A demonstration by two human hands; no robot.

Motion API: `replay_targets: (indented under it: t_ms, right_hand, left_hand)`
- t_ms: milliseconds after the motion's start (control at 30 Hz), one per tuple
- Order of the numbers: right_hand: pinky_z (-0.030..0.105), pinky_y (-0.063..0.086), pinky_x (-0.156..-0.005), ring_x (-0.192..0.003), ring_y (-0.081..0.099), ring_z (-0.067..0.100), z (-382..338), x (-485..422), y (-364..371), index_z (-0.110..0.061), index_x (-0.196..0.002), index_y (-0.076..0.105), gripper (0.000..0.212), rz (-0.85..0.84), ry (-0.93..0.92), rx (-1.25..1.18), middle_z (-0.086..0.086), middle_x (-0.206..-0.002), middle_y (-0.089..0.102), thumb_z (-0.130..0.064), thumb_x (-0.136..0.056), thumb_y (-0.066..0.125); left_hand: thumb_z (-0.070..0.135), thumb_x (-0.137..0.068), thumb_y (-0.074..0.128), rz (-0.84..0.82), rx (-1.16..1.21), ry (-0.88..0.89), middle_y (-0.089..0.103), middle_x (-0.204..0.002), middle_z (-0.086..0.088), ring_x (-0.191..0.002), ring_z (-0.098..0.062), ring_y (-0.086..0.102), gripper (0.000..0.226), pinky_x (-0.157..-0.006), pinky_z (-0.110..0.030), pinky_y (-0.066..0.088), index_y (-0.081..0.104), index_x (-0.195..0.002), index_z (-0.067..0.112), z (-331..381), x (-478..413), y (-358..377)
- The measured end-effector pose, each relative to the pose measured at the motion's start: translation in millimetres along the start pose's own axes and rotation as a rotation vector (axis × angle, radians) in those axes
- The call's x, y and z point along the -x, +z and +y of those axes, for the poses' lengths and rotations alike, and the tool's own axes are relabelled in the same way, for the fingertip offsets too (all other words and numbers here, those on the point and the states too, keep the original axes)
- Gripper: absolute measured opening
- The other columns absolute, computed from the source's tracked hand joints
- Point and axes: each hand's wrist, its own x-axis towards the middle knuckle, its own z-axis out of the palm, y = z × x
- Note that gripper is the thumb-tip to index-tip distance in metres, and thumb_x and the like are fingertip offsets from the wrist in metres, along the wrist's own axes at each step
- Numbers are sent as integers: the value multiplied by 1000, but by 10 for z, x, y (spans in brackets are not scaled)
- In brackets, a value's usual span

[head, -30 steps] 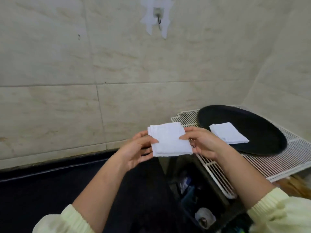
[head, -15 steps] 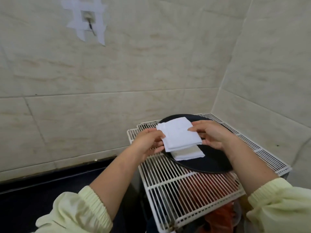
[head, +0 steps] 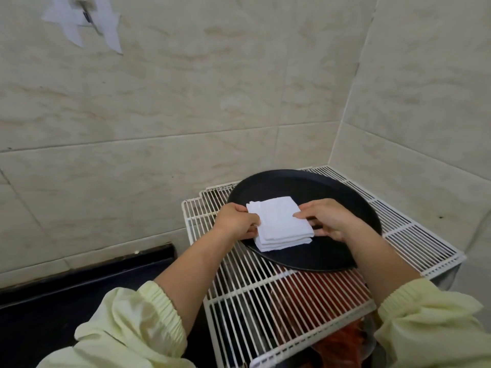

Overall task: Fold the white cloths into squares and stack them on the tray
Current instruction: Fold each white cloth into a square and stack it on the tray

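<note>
A round black tray (head: 342, 197) lies on a white wire rack (head: 414, 235). On the tray's near left part sits a folded white cloth (head: 279, 219), squared up on top of another folded white cloth whose edges (head: 271, 245) show beneath it. My left hand (head: 235, 221) pinches the top cloth's left edge. My right hand (head: 326, 219) pinches its right edge, thumb on top. Both hands hold the cloth down on the stack.
Tiled walls meet in a corner right behind the rack. A dark counter (head: 66, 285) runs along the left. Red and orange items (head: 342, 341) lie under the rack. Pieces of white tape (head: 79, 22) stick to the wall at upper left.
Both hands carried the folded cloth from over the dark counter to the right and lowered it onto the cloth lying on the tray. My view turned right with them.
</note>
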Motion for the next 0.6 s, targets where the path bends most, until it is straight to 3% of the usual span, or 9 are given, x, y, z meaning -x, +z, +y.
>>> replay_targets:
  t_ms: [100, 333, 433, 500, 600]
  right_hand:
    - [32, 56, -69, -93, 67, 21, 37, -33, 5, -10, -105, 67, 23, 4, 3, 23, 9, -102, 71, -4, -83, 69]
    - [26, 54, -60, -79, 68, 18, 25, -1, 7, -7, -94, 68, 13, 82, -112, 229, 10, -91, 70, -3, -82, 69]
    - [32, 58, -69, -84, 67, 21, -51, 20, -5, -6, -88, 70, 9, 152, -200, 313, 8, -92, 69, -2, -80, 71]
    - [37, 58, -77, -88, 66, 23, -131, 80, 42, -9, -86, 70, 7, 177, -269, 358, 7, -91, 69, -5, -81, 71]
    - [39, 56, -83, -90, 65, 20, -263, 218, 237, -13, -89, 70, 8, 146, -383, 407, 2, -91, 69, -10, -81, 71]
  left_hand:
    - [-4, -82, 67, 26, -75, 7, 60, -81, -15, -69, -25, 63, 28, -73, -36, 59, 46, -77, 13, -11, -21, 24]
    - [6, -75, 72, 100, -372, 112, 69, -97, -22, -89, -34, 70, 34, -80, -48, 58, 42, -63, 18, -28, -67, 39]
    - [12, -75, 72, 78, -359, 160, 68, -99, -18, -92, -33, 69, 22, -83, -47, 57, 52, -86, 13, -32, -38, -2]
    - [16, -77, 72, 77, -343, 221, 66, -96, -10, -92, -27, 67, 39, -85, -45, 56, 55, -111, 11, -35, -24, -62]
    - [16, -82, 69, 102, -357, 338, 66, -90, -5, -86, -21, 65, 34, -80, -37, 56, 60, -114, 12, 3, 57, -200]
